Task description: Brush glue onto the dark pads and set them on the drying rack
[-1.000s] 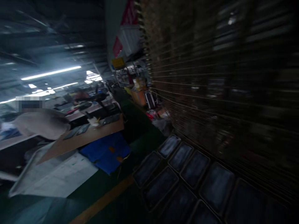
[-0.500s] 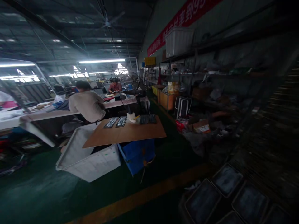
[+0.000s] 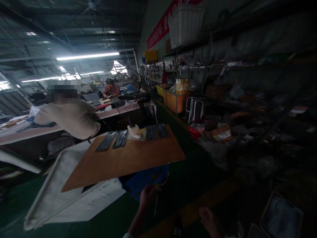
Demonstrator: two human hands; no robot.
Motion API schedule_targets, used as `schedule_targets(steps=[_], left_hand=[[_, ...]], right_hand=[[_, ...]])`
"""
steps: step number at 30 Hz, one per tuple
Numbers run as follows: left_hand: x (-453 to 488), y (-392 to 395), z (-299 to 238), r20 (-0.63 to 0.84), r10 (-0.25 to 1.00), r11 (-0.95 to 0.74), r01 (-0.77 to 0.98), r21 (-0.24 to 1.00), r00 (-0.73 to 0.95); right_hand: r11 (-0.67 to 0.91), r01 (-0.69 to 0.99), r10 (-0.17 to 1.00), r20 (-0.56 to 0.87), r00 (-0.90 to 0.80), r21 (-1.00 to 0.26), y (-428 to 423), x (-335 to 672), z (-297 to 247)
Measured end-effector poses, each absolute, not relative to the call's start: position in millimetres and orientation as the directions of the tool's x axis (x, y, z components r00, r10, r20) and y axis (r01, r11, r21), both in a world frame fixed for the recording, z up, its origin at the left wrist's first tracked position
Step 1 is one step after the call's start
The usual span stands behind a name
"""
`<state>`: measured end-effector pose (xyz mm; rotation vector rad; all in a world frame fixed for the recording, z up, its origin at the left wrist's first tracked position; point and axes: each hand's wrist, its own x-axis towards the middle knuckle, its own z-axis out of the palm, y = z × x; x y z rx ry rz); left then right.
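Two hands newly enter the lower frame: left hand (image 3: 146,194) with grip closed on a thin pale stick (image 3: 156,201), right hand (image 3: 207,216) with grip state unclear. Brown board tabletop (image 3: 128,158), now nearer at centre, carries four dark flat trays (image 3: 120,138).

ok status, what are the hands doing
Left hand raised near blue bin, grip unclear. Right hand low, apparently empty. Brown board with dark trays ahead.
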<state>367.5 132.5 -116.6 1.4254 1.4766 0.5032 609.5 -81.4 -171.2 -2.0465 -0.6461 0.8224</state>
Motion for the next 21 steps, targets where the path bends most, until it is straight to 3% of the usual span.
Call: schedule_targets(steps=[11,21], left_hand=[[438.7,442.2,-121.9,-0.226,0.974,0.147,0.771,0.62,-0.004],[498.7,590.2,-152.0,-0.121,0.988,-0.051,0.934,0.354,0.1]], right_hand=[[-0.506,0.313,0.762,-0.247,0.599,-0.803,265.5,712.4,-137.0],[-0.656,0.358,0.675,-0.305,0.671,-0.664,489.7,740.6,-141.3]])
